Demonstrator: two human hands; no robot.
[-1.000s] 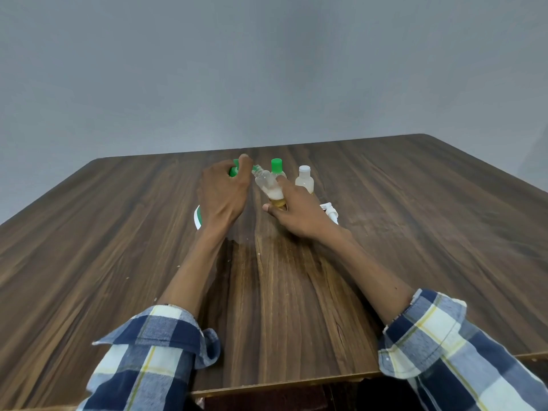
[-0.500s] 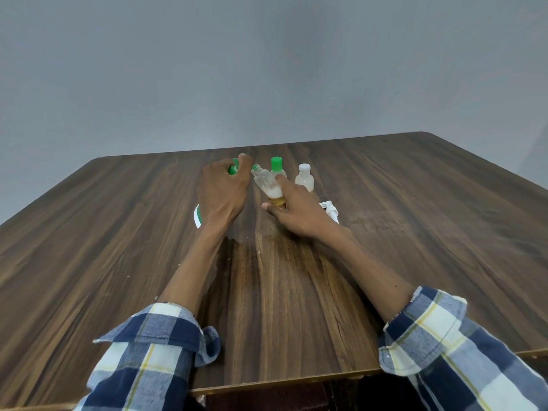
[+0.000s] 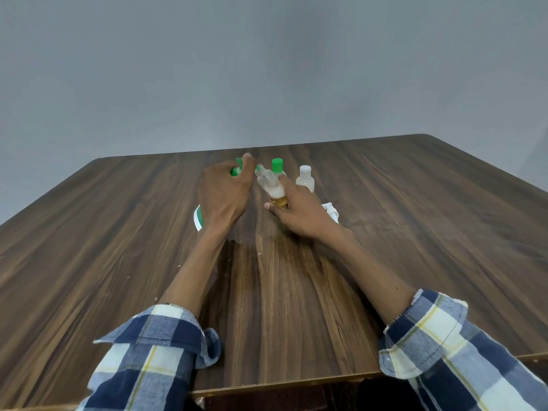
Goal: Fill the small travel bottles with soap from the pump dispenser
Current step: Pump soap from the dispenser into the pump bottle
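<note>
On the table (image 3: 415,232), the left hand (image 3: 224,197) is closing its grip over the green pump dispenser (image 3: 235,170) — pressing, apparently. At its three o'clock, the right hand (image 3: 299,212) is gripping an uncapped travel bottle (image 3: 268,185), tilting its mouth toward the spout — likely catching soap.

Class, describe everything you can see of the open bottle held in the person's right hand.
The open bottle is small, clear, seemingly plastic, with a threaded neck and no cap. It tilts with its mouth toward the left hand and the green pump dispenser. Inside sits amber liquid topped by pale foam, filling the lower part. The right hand grips its base, above the wooden table.
</note>
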